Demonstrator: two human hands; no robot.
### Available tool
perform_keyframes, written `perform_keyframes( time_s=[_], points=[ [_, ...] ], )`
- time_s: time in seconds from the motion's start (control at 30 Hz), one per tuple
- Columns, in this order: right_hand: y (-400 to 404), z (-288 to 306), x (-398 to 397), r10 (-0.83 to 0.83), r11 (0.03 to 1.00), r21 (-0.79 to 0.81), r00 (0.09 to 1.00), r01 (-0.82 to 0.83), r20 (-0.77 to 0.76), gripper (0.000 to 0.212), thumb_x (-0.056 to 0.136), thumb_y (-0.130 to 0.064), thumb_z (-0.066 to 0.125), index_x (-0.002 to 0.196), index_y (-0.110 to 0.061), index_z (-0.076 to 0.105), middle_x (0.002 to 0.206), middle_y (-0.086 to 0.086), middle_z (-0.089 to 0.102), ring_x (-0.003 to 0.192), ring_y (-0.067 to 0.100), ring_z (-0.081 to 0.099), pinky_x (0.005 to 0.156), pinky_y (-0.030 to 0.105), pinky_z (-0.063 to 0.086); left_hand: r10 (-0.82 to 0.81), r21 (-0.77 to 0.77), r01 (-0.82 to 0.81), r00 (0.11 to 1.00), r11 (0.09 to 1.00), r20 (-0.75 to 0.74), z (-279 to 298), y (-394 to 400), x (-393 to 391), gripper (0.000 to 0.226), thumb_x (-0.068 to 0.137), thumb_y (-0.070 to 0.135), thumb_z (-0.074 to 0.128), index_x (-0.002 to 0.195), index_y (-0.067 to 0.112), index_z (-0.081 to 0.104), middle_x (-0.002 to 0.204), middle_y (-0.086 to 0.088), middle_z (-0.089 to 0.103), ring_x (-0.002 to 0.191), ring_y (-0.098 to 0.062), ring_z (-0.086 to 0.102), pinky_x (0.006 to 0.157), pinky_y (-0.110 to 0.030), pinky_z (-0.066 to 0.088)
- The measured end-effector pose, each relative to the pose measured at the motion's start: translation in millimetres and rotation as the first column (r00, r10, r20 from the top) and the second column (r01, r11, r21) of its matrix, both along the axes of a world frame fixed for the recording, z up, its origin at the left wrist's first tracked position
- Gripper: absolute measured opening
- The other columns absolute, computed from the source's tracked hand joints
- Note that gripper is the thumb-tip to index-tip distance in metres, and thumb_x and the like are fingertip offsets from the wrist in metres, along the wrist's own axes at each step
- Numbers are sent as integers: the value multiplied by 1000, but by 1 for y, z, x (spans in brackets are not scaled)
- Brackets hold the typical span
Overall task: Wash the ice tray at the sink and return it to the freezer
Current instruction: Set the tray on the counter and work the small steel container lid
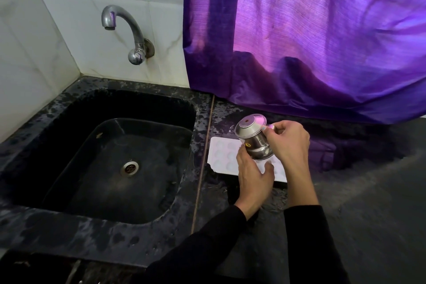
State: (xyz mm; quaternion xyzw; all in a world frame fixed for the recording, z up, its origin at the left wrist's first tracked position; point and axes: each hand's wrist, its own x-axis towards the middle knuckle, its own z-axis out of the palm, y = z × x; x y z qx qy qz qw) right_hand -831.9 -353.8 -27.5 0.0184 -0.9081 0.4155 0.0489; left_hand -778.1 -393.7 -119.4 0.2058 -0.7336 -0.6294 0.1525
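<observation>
Lying flat on the wet black counter [230, 203] just right of the sink [69, 168], the white ice tray [222, 152] runs its long axis from upper left to lower right, its near end hidden under the hands. It is a thin rectangular sheet of matte plastic with rows of shallow rounded pockets facing up and one clipped corner at the lower left.

Above the tray, a small steel pot [253, 139] is tipped on its side, its mouth toward the lower right and its round base toward the upper left; the metal is polished, ringed with bands, and carries a small sticker. The right hand [288, 143] grips it from the right, fingers curled at its upper edge. The left hand [253, 176] supports it from below with the thumb and relaxed fingers spread against its side, not clenched.

The sink is a deep, rounded-corner basin of speckled black stone with a round metal drain [129, 167]. A curved chrome tap [125, 30] projects from white glossy tiles [46, 41]. A shiny purple curtain [311, 30] hangs in folds down to the counter.
</observation>
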Motion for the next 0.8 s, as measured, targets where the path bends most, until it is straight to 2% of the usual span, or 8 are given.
perform_keyframes(
  time_s=[0.1,0.27,0.37,0.5,0.63,0.7,0.8],
  points=[
    [-5,-1,1,13,1000,26,1000,-13,-10,13,83,-29,67,72,-23,63,74,0,67,81,23,63,73,28,40,-6,19,6,1000,1000,13,0,-2,1,69,87,17,61,146,13,26,143,-2,36,134,-14,35,112,-33,33],
    [-9,-1,0,20,999,45,1000,-19,-13,14,85,-28,66,73,-22,63,77,0,67,83,23,62,74,27,37,-8,28,7,1000,1000,24,-1,-6,1,67,85,19,61,144,14,30,139,-2,40,130,-15,40,109,-36,38],
    [-10,-2,0,24,999,47,1000,-24,-12,15,85,-29,66,74,-19,65,77,2,68,83,24,62,74,28,38,-21,26,21,999,999,34,-1,-7,2,65,87,18,61,143,16,29,138,1,38,130,-13,40,107,-28,36],
    [-11,-2,2,21,999,46,1000,-20,-22,16,85,-29,66,76,-16,67,73,2,67,80,24,61,73,28,37,-37,29,36,999,999,31,-1,-8,3,66,88,18,61,144,16,28,139,2,37,130,-12,39,106,-25,34],
    [-10,-1,4,17,999,50,1000,-16,-26,18,85,-29,66,76,-14,67,72,2,65,77,22,59,72,28,35,-43,27,42,998,999,40,-1,-9,3,70,88,19,61,147,13,25,144,-1,35,134,-14,37,111,-31,34],
    [-9,0,4,6,999,41,1000,-5,-18,17,85,-29,66,76,-14,67,71,2,65,76,21,58,72,27,34,-44,23,44,998,999,36,-1,-9,4,70,88,18,61,147,13,24,144,-1,34,134,-15,37,110,-29,33],
    [-6,-3,3,-16,1000,-9,1000,17,18,15,84,-31,66,75,-19,65,74,1,67,79,20,60,73,28,38,-31,0,31,999,1000,21,-1,-8,5,71,88,18,61,147,11,23,146,-3,33,137,-17,33,113,-31,31]
  ],
)
